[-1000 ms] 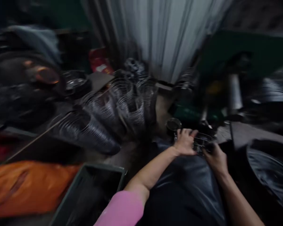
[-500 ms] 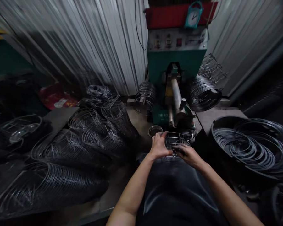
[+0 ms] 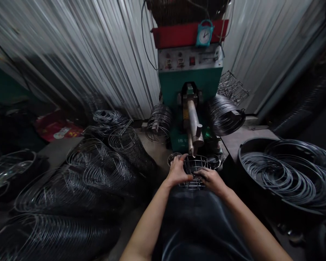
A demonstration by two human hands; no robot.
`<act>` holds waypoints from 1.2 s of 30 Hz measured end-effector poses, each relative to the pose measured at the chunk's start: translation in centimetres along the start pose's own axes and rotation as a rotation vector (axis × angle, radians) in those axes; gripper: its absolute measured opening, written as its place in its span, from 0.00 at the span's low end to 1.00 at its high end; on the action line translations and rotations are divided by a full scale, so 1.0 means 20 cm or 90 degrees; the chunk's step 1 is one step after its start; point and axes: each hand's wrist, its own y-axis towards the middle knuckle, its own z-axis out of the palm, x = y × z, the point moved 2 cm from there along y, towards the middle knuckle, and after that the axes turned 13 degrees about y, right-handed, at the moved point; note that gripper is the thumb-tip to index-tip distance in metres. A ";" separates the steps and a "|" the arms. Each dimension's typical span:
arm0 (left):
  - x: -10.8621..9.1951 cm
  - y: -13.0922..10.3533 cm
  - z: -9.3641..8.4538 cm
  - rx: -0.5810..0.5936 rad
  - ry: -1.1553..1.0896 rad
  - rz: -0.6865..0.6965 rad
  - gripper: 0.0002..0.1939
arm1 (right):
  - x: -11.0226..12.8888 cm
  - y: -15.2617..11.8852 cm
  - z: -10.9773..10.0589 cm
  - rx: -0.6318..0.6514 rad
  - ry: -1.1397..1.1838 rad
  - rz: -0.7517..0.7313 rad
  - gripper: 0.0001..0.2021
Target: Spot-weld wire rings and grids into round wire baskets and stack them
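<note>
A small wire basket (image 3: 193, 167) rests on my lap, just below the metal arm (image 3: 192, 125) of a green machine (image 3: 189, 81). My left hand (image 3: 178, 171) grips the basket's left side, thumb near its rim. My right hand (image 3: 210, 179) holds its right front side, fingers on the wires. Both forearms reach forward over my dark apron (image 3: 198, 224).
Stacks of wire rings (image 3: 103, 166) lie on the floor to the left. A black tub of wire rings (image 3: 285, 174) stands on the right. Ring bundles (image 3: 225, 114) hang beside the machine. Corrugated metal wall (image 3: 84, 54) behind; a small clock (image 3: 205, 33) on top.
The view swung from the left floor to face the machine. Both hands stayed on the wire basket and brought it closer under the machine's arm.
</note>
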 end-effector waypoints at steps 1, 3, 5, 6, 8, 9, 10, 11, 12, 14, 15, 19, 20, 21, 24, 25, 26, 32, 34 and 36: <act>0.00 0.02 0.00 -0.003 0.001 -0.006 0.46 | -0.01 0.02 -0.01 -0.002 -0.008 0.000 0.14; 0.01 0.06 -0.01 -0.005 -0.002 -0.015 0.47 | -0.02 0.06 -0.03 -0.004 -0.017 0.000 0.13; 0.02 0.09 -0.01 0.001 -0.007 -0.016 0.46 | -0.02 0.08 -0.04 -0.005 -0.015 -0.002 0.12; 0.02 0.09 -0.01 0.004 -0.009 -0.015 0.45 | -0.02 0.09 -0.04 -0.005 -0.011 -0.003 0.12; 0.01 0.09 0.00 0.002 -0.009 -0.018 0.45 | -0.02 0.08 -0.04 -0.009 -0.013 -0.002 0.13; 0.01 0.09 0.00 -0.001 -0.006 -0.023 0.45 | -0.02 0.07 -0.03 -0.012 -0.023 0.001 0.14; 0.01 0.09 0.00 -0.006 -0.002 -0.030 0.45 | -0.02 0.07 -0.03 -0.015 -0.036 0.006 0.15; 0.01 0.08 0.00 -0.014 0.004 -0.038 0.45 | -0.03 0.06 -0.03 -0.019 -0.049 0.010 0.15; 0.00 0.08 0.00 -0.022 0.010 -0.045 0.46 | -0.03 0.06 -0.03 -0.025 -0.061 0.014 0.16; 0.00 0.10 0.01 -0.033 0.022 -0.060 0.47 | -0.06 0.07 -0.02 -0.041 -0.072 0.018 0.18; 0.00 0.11 0.00 -0.033 0.024 -0.071 0.47 | -0.07 0.09 -0.02 -0.049 -0.073 0.021 0.18; 0.01 0.17 0.00 -0.003 0.016 -0.098 0.45 | -0.08 0.13 -0.03 -0.088 -0.056 0.036 0.15; 0.01 0.18 0.00 -0.003 0.017 -0.097 0.45 | -0.07 0.13 -0.03 -0.112 -0.046 0.037 0.14; 0.02 0.18 0.01 -0.006 0.019 -0.095 0.45 | -0.06 0.11 -0.03 -0.144 -0.031 0.037 0.13; 0.02 0.19 0.00 -0.020 0.024 -0.094 0.45 | -0.04 0.00 -0.02 -0.258 0.040 0.066 0.14; 0.02 0.20 0.00 -0.025 0.025 -0.096 0.45 | -0.05 -0.05 -0.01 -0.285 0.074 0.096 0.15; 0.03 0.21 0.00 -0.030 0.026 -0.101 0.45 | -0.06 -0.11 0.01 -0.300 0.110 0.133 0.15; 0.05 0.29 -0.01 -0.023 0.017 -0.133 0.45 | -0.23 -0.51 0.23 -0.254 0.251 0.351 0.19; 0.06 0.31 -0.01 -0.020 0.006 -0.130 0.45 | -0.25 -0.61 0.29 -0.245 0.270 0.387 0.19; 0.07 0.31 -0.01 -0.021 -0.005 -0.126 0.46 | -0.23 -0.68 0.32 -0.235 0.296 0.409 0.20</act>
